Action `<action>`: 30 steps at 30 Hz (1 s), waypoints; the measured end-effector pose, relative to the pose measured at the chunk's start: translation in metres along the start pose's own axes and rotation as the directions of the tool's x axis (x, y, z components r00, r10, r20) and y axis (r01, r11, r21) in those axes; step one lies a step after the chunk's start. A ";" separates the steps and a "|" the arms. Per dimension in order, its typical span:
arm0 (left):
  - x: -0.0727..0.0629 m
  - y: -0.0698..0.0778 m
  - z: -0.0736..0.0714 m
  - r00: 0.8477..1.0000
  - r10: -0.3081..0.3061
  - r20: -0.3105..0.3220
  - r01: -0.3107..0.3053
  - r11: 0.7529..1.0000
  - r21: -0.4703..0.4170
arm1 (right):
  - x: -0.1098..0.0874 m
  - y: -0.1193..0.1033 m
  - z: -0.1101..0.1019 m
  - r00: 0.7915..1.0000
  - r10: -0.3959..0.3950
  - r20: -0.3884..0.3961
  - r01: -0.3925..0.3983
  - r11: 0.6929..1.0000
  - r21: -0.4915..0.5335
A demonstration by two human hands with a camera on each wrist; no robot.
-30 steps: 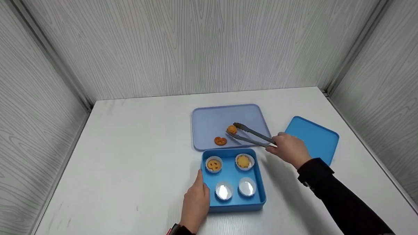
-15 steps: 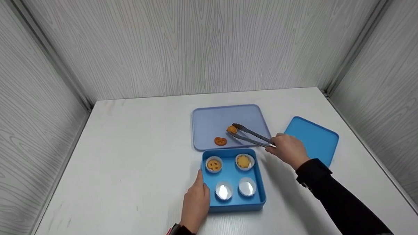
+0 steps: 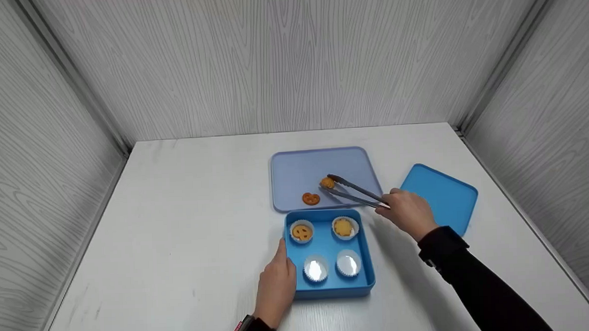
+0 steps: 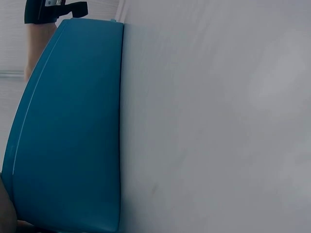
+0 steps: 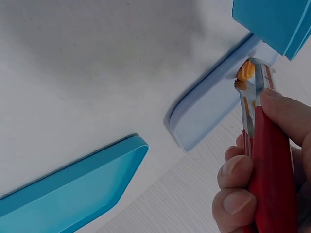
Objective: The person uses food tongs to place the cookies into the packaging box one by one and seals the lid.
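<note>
My right hand (image 3: 409, 211) grips a pair of tongs (image 5: 272, 165) with red handles and metal arms. Their tips straddle a ridged orange cookie (image 3: 327, 182) at the lilac tray (image 3: 299, 163). A brown pretzel-shaped cookie (image 3: 311, 198) lies on that tray, just left of the tongs. Nearer the body stands a blue square box (image 3: 332, 292), its left wall held by my left hand (image 3: 275, 283). Inside are paper cups: the back left one has a round cookie with holes (image 3: 301, 232), the back right a yellow cookie (image 3: 343, 227). Two front cups (image 3: 316, 269) are empty.
A flat blue lid (image 3: 442, 194) with a raised rim lies on the white table (image 3: 179, 228), right of the tray and behind the right hand. Pale wood-grain panels (image 3: 291, 62) rise at the back and both sides.
The tong tips have drawn slightly closer together around the orange cookie. My left hand and the blue box stay in place.
</note>
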State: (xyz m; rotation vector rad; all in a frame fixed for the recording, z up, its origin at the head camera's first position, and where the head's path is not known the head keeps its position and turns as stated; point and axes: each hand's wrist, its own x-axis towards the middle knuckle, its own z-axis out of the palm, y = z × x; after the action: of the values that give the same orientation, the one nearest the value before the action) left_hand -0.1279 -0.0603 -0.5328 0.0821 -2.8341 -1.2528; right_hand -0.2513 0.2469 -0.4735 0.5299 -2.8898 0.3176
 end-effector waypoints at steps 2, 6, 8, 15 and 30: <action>0.000 0.000 0.000 1.000 -0.007 0.005 0.007 1.000 -0.001 | -0.001 0.001 0.000 1.000 -0.007 -0.009 0.007 1.000 0.003; 0.001 0.000 0.001 1.000 -0.019 0.015 0.019 1.000 -0.005 | -0.004 0.002 0.001 0.999 -0.019 -0.029 0.019 1.000 0.008; 0.001 0.001 0.001 1.000 -0.024 0.019 0.024 1.000 -0.008 | -0.006 0.003 0.001 0.999 -0.023 -0.039 0.023 1.000 0.010; 0.001 0.001 0.000 0.999 -0.037 0.026 0.038 0.999 -0.007 | -0.011 0.005 0.002 0.997 -0.025 -0.066 0.026 1.000 0.011; 0.001 0.001 0.001 0.999 -0.038 0.027 0.038 0.999 0.001 | -0.034 0.004 -0.010 0.982 -0.062 -0.176 0.060 0.998 -0.020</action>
State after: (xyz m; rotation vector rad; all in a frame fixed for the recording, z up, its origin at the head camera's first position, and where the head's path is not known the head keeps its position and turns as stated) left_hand -0.1291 -0.0594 -0.5325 0.1198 -2.8689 -1.2704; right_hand -0.2197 0.2639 -0.4722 0.5569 -2.6977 0.3161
